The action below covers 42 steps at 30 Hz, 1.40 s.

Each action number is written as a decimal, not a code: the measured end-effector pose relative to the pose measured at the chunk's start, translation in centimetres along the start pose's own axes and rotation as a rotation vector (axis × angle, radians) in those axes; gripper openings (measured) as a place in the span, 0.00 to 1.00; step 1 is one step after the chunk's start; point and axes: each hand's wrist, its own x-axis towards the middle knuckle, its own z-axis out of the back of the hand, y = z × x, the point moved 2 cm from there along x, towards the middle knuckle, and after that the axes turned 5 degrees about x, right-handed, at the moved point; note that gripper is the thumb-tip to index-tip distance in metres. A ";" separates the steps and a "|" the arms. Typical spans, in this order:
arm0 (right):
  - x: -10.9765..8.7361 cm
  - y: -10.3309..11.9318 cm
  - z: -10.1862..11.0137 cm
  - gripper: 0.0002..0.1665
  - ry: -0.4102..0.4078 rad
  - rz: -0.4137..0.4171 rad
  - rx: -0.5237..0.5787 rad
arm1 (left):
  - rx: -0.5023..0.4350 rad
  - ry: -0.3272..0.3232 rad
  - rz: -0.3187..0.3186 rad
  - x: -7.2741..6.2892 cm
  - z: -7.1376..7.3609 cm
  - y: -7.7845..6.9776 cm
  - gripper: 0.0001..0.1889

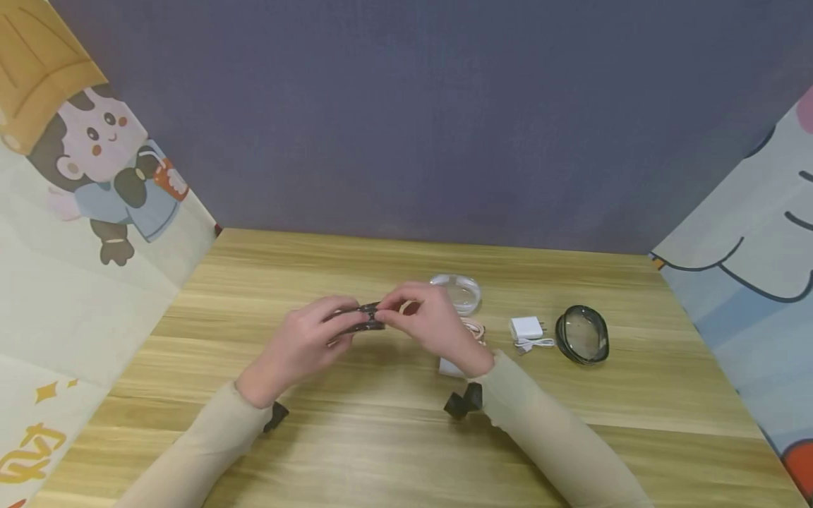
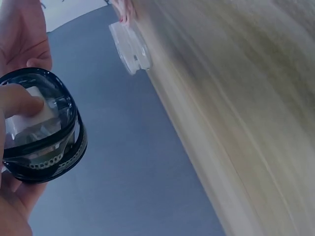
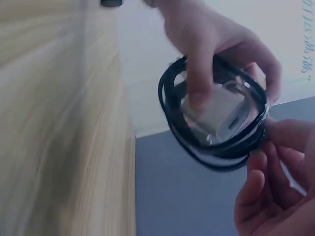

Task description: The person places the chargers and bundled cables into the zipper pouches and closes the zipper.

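My left hand [image 1: 305,346] grips a small clear pouch with black trim [image 2: 66,105], raised over the table. The left thumb lies across its see-through face, and the other fingers are behind it. Inside the pouch a white block like a charger [image 3: 219,114] shows through the plastic. My right hand [image 1: 432,321] pinches the black edge of the pouch between thumb and fingertips, on the side away from the left palm. The small part under those fingertips is hidden.
A clear pouch with white trim [image 1: 471,307] lies behind my right hand. Partly hidden under that hand are a pinkish coiled cable [image 1: 475,329] and a white block [image 1: 449,367]. Farther right lie a white charger [image 1: 526,327], a white cable [image 1: 538,343] and another black-trimmed pouch [image 1: 560,339].
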 end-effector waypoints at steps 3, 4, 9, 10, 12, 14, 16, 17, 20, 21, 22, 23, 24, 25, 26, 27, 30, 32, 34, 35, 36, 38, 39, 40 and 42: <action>-0.1 0.0 0.0 0.04 -0.013 -0.095 0.108 | 0.044 -0.026 -0.053 0.1 0.1 -0.3 0.16; -0.1 0.0 -0.1 0.05 -0.015 -0.117 0.135 | 0.054 -0.038 -0.068 0.1 0.1 -0.3 0.15; -0.2 0.1 -0.1 0.07 -0.006 -0.169 0.223 | 0.083 -0.093 -0.101 0.1 0.0 -0.3 0.14; -0.2 0.1 -0.1 0.07 -0.003 -0.176 0.235 | 0.071 -0.097 -0.094 0.1 0.0 -0.3 0.14; -0.3 0.0 -0.1 0.06 0.002 -0.181 0.251 | 0.029 -0.106 -0.075 0.0 0.0 -0.2 0.14; -0.3 0.2 -0.1 0.06 0.006 -0.176 0.258 | -0.025 -0.113 -0.053 -0.1 -0.1 -0.1 0.13; -0.2 0.4 0.0 0.05 0.011 -0.156 0.234 | -0.067 -0.127 -0.039 -0.1 -0.1 -0.1 0.12; -0.2 0.5 0.1 0.05 0.015 -0.140 0.218 | -0.079 -0.138 -0.041 0.0 -0.1 0.0 0.12; 0.0 0.8 0.3 0.05 0.026 -0.104 0.198 | -0.086 -0.164 -0.055 0.2 0.1 0.0 0.13; 0.0 0.8 0.4 0.05 0.028 -0.098 0.198 | -0.085 -0.173 -0.063 0.3 0.1 0.0 0.13; 0.1 0.8 0.4 0.05 0.027 -0.099 0.206 | -0.084 -0.181 -0.069 0.4 0.2 0.0 0.13; 0.1 0.8 0.5 0.05 0.024 -0.103 0.216 | -0.083 -0.187 -0.074 0.4 0.2 0.0 0.13; 0.1 0.8 0.6 0.05 0.021 -0.111 0.231 | -0.085 -0.190 -0.075 0.4 0.2 0.0 0.13; 0.1 0.8 0.7 0.05 0.020 -0.121 0.245 | -0.085 -0.192 -0.075 0.5 0.3 -0.1 0.13; 0.0 0.7 0.8 0.06 0.018 -0.129 0.254 | -0.085 -0.192 -0.075 0.5 0.3 -0.1 0.13; 0.0 0.7 0.9 0.06 0.018 -0.138 0.265 | -0.086 -0.190 -0.073 0.5 0.3 -0.1 0.13; -0.1 0.4 1.2 0.06 0.013 -0.156 0.278 | -0.097 -0.185 -0.057 0.4 0.3 -0.2 0.14; -0.1 0.1 1.3 0.05 0.005 -0.159 0.279 | -0.126 -0.169 -0.027 0.3 0.3 -0.1 0.15; -0.1 0.0 1.4 0.05 -0.002 -0.154 0.281 | -0.182 -0.142 0.033 0.2 0.3 -0.1 0.17; -0.1 -0.1 1.4 0.05 -0.005 -0.149 0.281 | -0.219 -0.125 0.078 0.1 0.2 0.0 0.18; -0.1 -0.1 1.4 0.05 -0.006 -0.141 0.282 | -0.265 -0.106 0.136 0.1 0.1 0.0 0.20; 0.0 -0.1 1.4 0.06 0.001 -0.111 0.278 | -0.373 -0.065 0.276 -0.1 0.0 0.1 0.23; 0.0 -0.1 1.4 0.07 0.004 -0.092 0.266 | -0.437 -0.052 0.353 -0.2 -0.1 0.1 0.24; 0.1 -0.1 1.4 0.08 0.007 -0.071 0.250 | -0.496 -0.037 0.429 -0.3 -0.2 0.1 0.25; 0.2 0.0 1.3 0.09 0.007 -0.018 0.202 | -0.614 -0.012 0.568 -0.4 -0.3 0.0 0.26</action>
